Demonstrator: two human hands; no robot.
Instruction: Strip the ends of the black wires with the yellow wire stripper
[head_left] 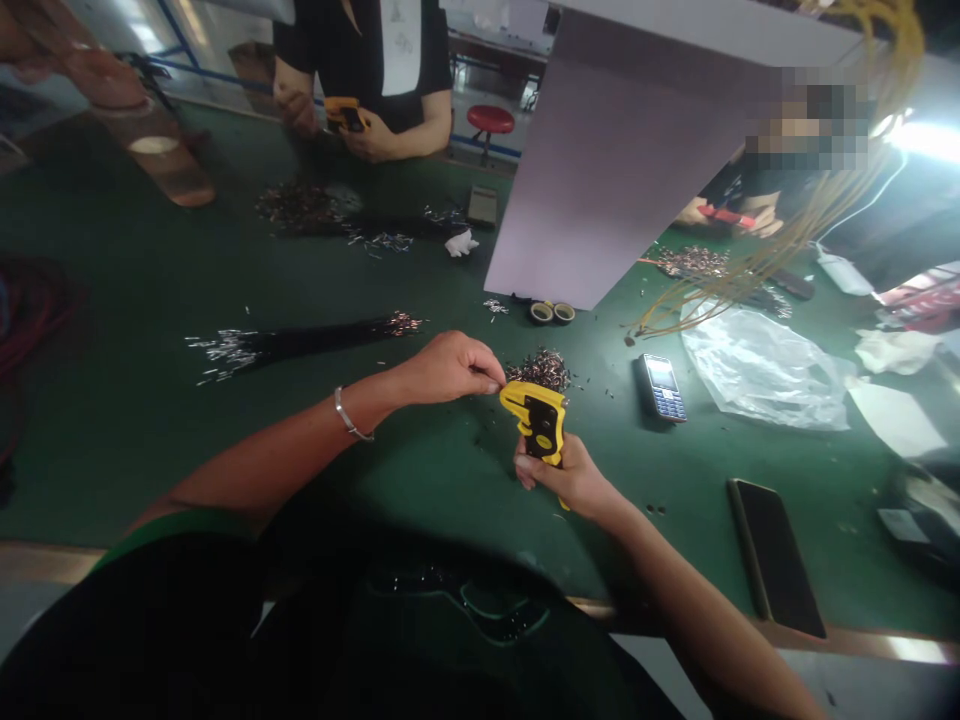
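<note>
My right hand (562, 470) is wrapped round the handles of yellow-and-black crimping pliers (541, 420), whose head points up and to the left. At the pliers' jaws, my left hand (457, 368) is closed in a pinch; whatever is between its fingertips is too small to make out. Just behind the pliers' head lies a pile of small dark and metallic pieces (546, 368), with some scattered round it. To the left of my left hand stretches a bundle of black wires (315, 342), with silvery tips at one end and coppery ones at the other.
A keypad phone (664, 388), a clear plastic bag (765, 365) and a dark smartphone (776, 555) lie on the right. A pale panel (592, 160) rises behind two small round containers (553, 313). Across the green table (420, 470), a person holds a yellow tool (346, 115).
</note>
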